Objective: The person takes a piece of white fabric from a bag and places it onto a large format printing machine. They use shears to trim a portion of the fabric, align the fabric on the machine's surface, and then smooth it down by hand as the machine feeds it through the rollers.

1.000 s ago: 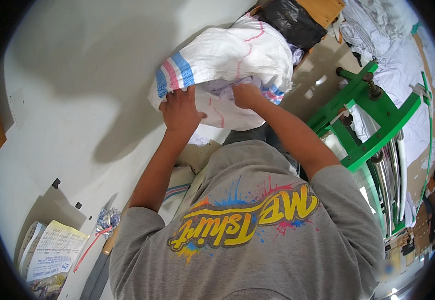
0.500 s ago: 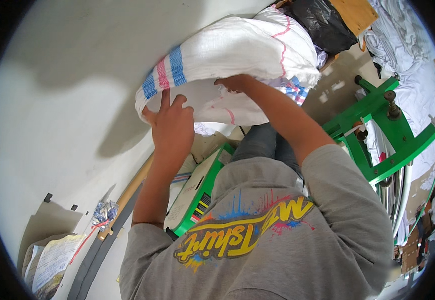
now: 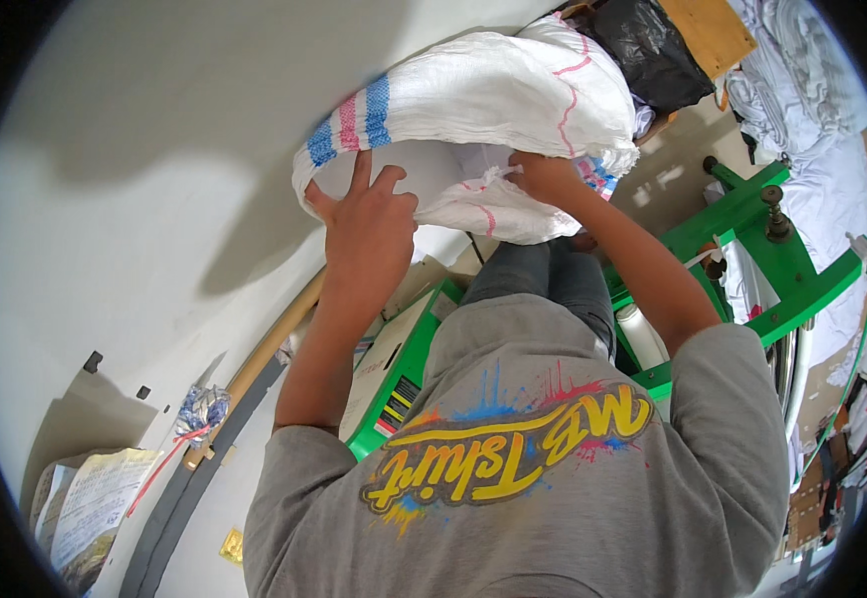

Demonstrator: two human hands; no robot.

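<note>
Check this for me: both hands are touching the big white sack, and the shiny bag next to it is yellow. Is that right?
Not quite: the shiny bag is black, not yellow, as the head view shows. The rest is right: the left hand and right hand are touching the big white sack.

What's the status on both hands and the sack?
Left hand: fingers spread, touching sack. Right hand: at its bunched near edge. Sack gaping open. Black bag beside its far end.
</note>
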